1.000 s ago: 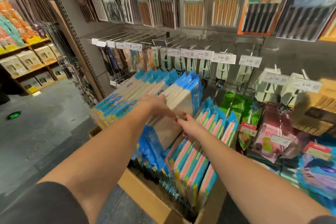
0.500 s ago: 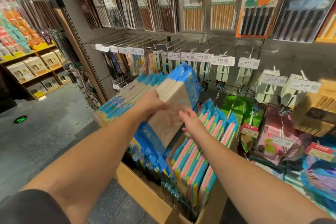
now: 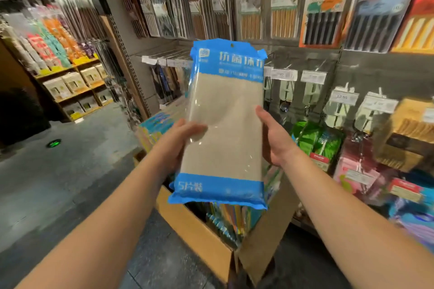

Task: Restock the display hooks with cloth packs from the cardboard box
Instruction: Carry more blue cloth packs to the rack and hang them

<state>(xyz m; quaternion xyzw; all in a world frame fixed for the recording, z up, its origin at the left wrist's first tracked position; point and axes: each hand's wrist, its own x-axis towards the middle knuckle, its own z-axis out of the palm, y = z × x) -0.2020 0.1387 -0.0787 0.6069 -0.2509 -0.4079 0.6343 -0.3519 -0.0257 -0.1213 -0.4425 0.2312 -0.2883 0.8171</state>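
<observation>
Left to right, here's how it sits. Your left hand is at the pack's left edge, middle of the frame, thumb lying over the clear front and the other fingers hidden behind, so you're gripping it there. The cloth pack is dead center, held up in the air between both hands, well above the cardboard box at the bottom center. Your right hand holds the pack's right edge, thumb along that edge and the rest tucked behind where I can't see them.

The bit that matters: the pack's long axis runs nearly straight up and down, tipped just slightly, with the blue header and its little hang hole pointing at the top of the frame and the blue footer pointing down at the box. The printed front faces you. Both hands sit about midway along the pack, so the hole is well above your fingers on either side, neither hand clearly nearer.

The display hooks run across behind the pack, center frame, about level with the header. I'd guess you need to push the top forward so the hole meets a hook tip.
</observation>
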